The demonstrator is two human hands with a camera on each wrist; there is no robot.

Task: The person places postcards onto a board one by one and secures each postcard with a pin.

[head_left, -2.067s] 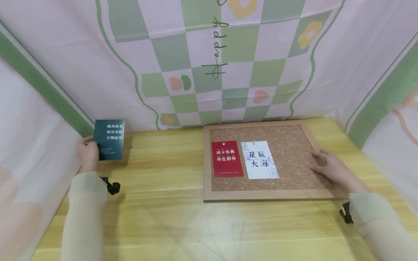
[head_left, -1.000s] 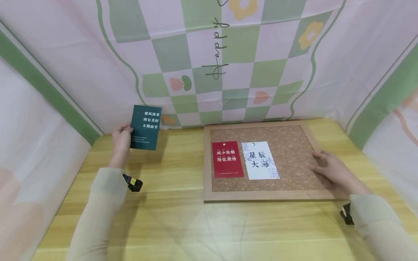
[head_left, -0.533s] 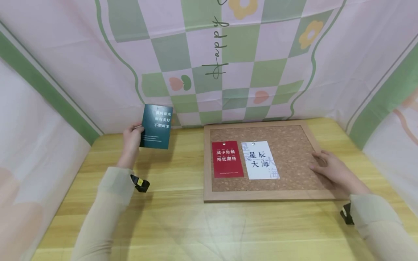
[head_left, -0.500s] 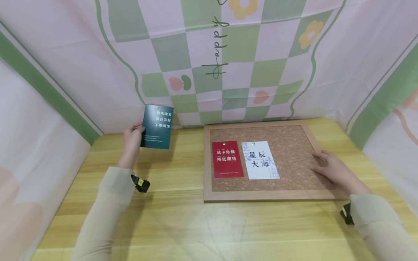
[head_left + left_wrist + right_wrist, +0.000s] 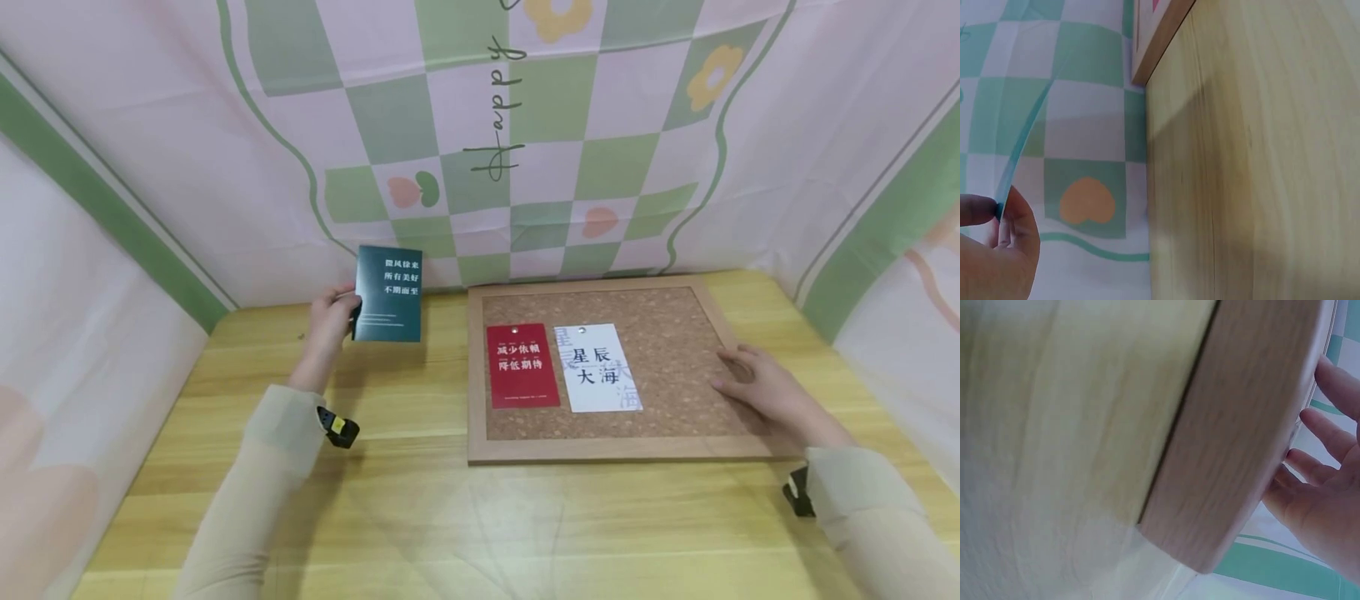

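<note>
My left hand (image 5: 327, 327) pinches a dark green card (image 5: 388, 304) by its left edge, between thumb and fingers. White writing runs across the card, which is held up above the table, left of the corkboard (image 5: 675, 367). Seen edge-on in the left wrist view, the card (image 5: 1021, 144) bends slightly. On the corkboard lie a red card (image 5: 522, 383) and a white card (image 5: 600, 396) side by side, each with a small metal tack at its top. My right hand (image 5: 772, 392) rests on the board's right side, fingers loosely bent; the right wrist view shows fingertips at the wooden frame (image 5: 1229, 437).
The wooden table (image 5: 420, 517) carries the board right of its middle. A pink and green checked cloth (image 5: 540, 100) hangs behind the table, and cloth also hangs at both sides. A dark wrist camera (image 5: 339, 427) sits below the left hand.
The left hand has moved right with the green card, from the table's left side toward the corkboard, rising and then lowering slightly. The right hand, board and the two tacked cards have stayed put.
</note>
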